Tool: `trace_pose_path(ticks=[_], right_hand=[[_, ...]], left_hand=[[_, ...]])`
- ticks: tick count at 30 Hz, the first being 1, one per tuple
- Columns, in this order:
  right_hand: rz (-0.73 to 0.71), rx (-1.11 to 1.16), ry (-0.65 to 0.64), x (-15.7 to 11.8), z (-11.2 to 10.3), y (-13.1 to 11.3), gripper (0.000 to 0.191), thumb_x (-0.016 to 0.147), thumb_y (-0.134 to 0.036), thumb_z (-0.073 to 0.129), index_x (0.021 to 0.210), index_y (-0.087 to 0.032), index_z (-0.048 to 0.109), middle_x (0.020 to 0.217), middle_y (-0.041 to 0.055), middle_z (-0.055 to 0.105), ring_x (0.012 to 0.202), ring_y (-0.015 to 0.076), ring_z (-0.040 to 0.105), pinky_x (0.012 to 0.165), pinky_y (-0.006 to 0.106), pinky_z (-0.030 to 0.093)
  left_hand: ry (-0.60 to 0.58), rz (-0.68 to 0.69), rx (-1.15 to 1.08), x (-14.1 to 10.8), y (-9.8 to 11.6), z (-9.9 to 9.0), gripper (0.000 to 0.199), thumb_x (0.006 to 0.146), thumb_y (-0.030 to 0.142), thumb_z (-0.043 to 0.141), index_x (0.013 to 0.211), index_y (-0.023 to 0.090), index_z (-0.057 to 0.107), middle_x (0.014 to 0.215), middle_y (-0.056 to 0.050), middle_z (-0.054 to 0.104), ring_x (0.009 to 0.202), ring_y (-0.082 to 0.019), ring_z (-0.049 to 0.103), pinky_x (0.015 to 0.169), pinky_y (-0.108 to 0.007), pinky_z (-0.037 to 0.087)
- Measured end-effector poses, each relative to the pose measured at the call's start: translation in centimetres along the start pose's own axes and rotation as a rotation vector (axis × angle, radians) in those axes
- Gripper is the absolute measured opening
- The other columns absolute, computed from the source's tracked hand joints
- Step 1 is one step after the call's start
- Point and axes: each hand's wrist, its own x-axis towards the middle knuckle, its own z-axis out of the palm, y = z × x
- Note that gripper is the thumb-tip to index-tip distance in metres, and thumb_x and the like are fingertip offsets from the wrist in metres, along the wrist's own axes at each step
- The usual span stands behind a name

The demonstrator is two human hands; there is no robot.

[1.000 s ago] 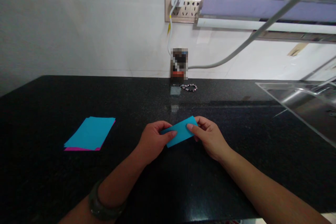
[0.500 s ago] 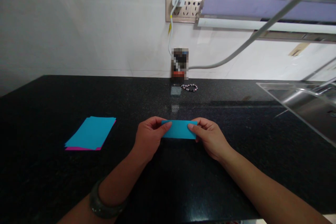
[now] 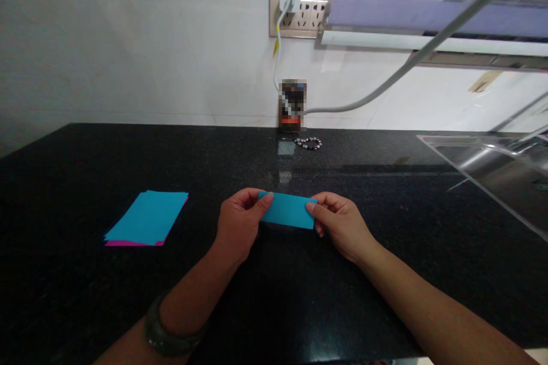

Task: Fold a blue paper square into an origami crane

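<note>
A narrow rectangle of blue paper (image 3: 287, 210) is held just over the dark countertop, its right end tilted a little lower. My left hand (image 3: 240, 221) pinches its left end, thumb on top and fingers behind. At the other end my right hand (image 3: 338, 220) grips the paper's edge between thumb and fingers. Whether the paper is folded, I cannot tell. Away to the left lies a stack of paper sheets (image 3: 148, 217), blue on top with magenta edges showing beneath; neither hand touches it.
By the wall stands a small blurred-out item (image 3: 293, 104) with a cable, and a beaded strap (image 3: 309, 143) lies before it. A wall socket (image 3: 299, 13) is above. To the right sits a steel sink (image 3: 505, 171). The black countertop (image 3: 274, 308) extends toward me.
The blue paper has shifted slightly left and turned, its right end now lower. My left hand has moved a little left with it. The stack stays in place.
</note>
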Motion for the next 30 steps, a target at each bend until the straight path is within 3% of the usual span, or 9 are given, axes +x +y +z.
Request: trace_pose_path(ticks=[5, 8, 11, 14, 17, 21, 26, 30], right_hand=[[0.058, 0.142, 0.001, -0.2, 0.6, 0.2, 0.020, 0.071, -0.034, 0.062, 0.074, -0.015, 0.055, 0.045, -0.0025, 0.058, 0.039, 0.0075, 0.051, 0.041, 0.017, 0.039], [0.092, 0.168, -0.020, -0.4, 1.0, 0.2, 0.021, 0.070, -0.034, 0.062, 0.075, -0.016, 0.054, 0.048, -0.0012, 0.060, 0.041, 0.0093, 0.055, 0.043, 0.019, 0.042], [0.051, 0.099, -0.098, -0.6, 0.8, 0.2, 0.020, 0.074, -0.035, 0.058, 0.074, -0.016, 0.054, 0.051, -0.0006, 0.060, 0.045, 0.0102, 0.056, 0.046, 0.021, 0.044], [-0.144, -0.059, -0.098, -0.6, 0.2, -0.1, 0.018, 0.081, -0.034, 0.049, 0.083, -0.017, 0.056, 0.065, 0.0010, 0.059, 0.055, 0.0106, 0.055, 0.053, 0.024, 0.045], [-0.490, -0.382, -0.103, -0.6, -0.6, -0.4, 0.022, 0.079, -0.021, 0.052, 0.101, -0.021, 0.057, 0.090, 0.0057, 0.055, 0.078, 0.0146, 0.054, 0.065, 0.029, 0.046], [-0.776, -0.660, -0.243, -0.6, -1.1, -0.3, 0.024, 0.075, -0.012, 0.055, 0.094, -0.023, 0.063, 0.106, 0.0072, 0.043, 0.086, 0.0153, 0.048, 0.069, 0.030, 0.044], [-0.769, -0.715, -0.340, -0.9, -0.7, -0.6, 0.012, 0.076, -0.018, 0.058, 0.086, -0.021, 0.064, 0.094, 0.0051, 0.048, 0.084, 0.0148, 0.049, 0.072, 0.030, 0.042], [-0.655, -0.681, -0.252, -1.0, -0.1, -0.9, 0.008, 0.079, -0.020, 0.053, 0.080, -0.019, 0.061, 0.078, 0.0024, 0.051, 0.074, 0.0129, 0.049, 0.066, 0.027, 0.042]], left_hand=[[-0.087, -0.116, -0.291, -0.2, 0.2, 0.6, 0.018, 0.068, 0.029, 0.065, 0.077, 0.014, 0.063, 0.073, -0.001, 0.063, 0.069, -0.011, 0.055, 0.070, -0.026, 0.043], [-0.148, -0.198, -0.290, -0.4, 0.2, 0.9, 0.019, 0.068, 0.030, 0.065, 0.075, 0.012, 0.064, 0.073, -0.003, 0.064, 0.069, -0.012, 0.056, 0.072, -0.028, 0.043], [-0.132, -0.240, -0.269, -0.4, 0.1, 0.8, 0.021, 0.068, 0.031, 0.065, 0.076, 0.011, 0.063, 0.072, -0.004, 0.065, 0.066, -0.014, 0.057, 0.069, -0.030, 0.045], [-0.153, -0.302, -0.258, -0.3, 0.2, 0.6, 0.022, 0.069, 0.030, 0.064, 0.080, 0.011, 0.064, 0.073, -0.005, 0.066, 0.066, -0.015, 0.059, 0.068, -0.031, 0.046], [-0.276, -0.360, -0.242, -0.3, 0.4, 0.4, 0.023, 0.070, 0.028, 0.063, 0.086, 0.011, 0.064, 0.075, -0.006, 0.066, 0.068, -0.016, 0.060, 0.070, -0.033, 0.047], [-0.430, -0.405, -0.203, -0.5, 0.4, 0.4, 0.023, 0.071, 0.027, 0.063, 0.088, 0.011, 0.065, 0.077, -0.007, 0.067, 0.070, -0.017, 0.061, 0.073, -0.034, 0.047], [-0.393, -0.350, -0.186, -0.5, 0.0, 0.4, 0.022, 0.070, 0.028, 0.063, 0.086, 0.013, 0.066, 0.074, -0.005, 0.067, 0.066, -0.013, 0.059, 0.070, -0.029, 0.046], [-0.402, -0.299, -0.167, -0.6, -0.2, 0.6, 0.021, 0.072, 0.030, 0.061, 0.085, 0.014, 0.067, 0.075, -0.004, 0.067, 0.068, -0.013, 0.058, 0.070, -0.027, 0.045]])
